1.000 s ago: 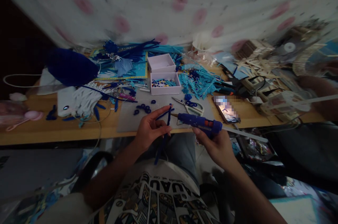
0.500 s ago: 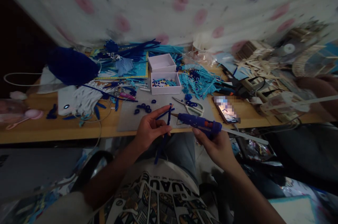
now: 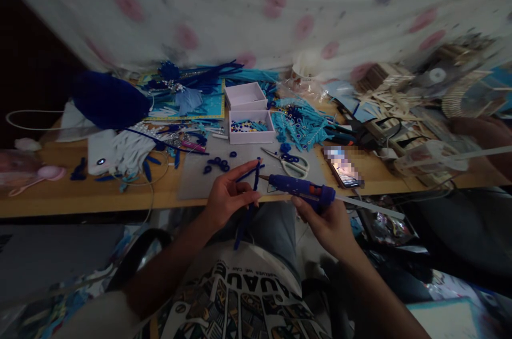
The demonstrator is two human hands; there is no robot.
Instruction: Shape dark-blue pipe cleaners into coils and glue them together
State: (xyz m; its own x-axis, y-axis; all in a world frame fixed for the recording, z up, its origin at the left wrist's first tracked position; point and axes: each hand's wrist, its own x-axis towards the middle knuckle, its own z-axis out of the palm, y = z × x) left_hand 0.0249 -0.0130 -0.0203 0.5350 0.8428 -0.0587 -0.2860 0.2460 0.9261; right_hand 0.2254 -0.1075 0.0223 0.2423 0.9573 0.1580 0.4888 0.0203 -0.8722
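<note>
My left hand (image 3: pixel 229 194) pinches a dark blue pipe cleaner (image 3: pixel 256 178), one length upright between thumb and index finger, another length hanging down toward my lap. In my right hand (image 3: pixel 326 222) is a blue glue gun (image 3: pixel 302 187), its fingers wrapped round the handle. The gun's tip points left and sits at or very close to the upright length; I cannot tell whether they touch. A white glue stick (image 3: pixel 372 207) sticks out of the gun's back. Small dark blue coils (image 3: pixel 218 163) lie on the grey mat (image 3: pixel 196 183) beyond my hands, beside the scissors (image 3: pixel 296 164).
Two white boxes (image 3: pixel 251 136) stand mid-table, the nearer holding beads. Light blue pieces (image 3: pixel 302 123) are heaped to their right. A lit phone (image 3: pixel 342 167) lies near the right edge. White pieces (image 3: pixel 134 147) lie left; wooden sticks (image 3: pixel 392 107) sit at right. Another person's arm (image 3: pixel 480 142) shows far right.
Both hands and the glue gun hold almost the same place. The gun's tip has dropped very slightly along the pipe cleaner.
</note>
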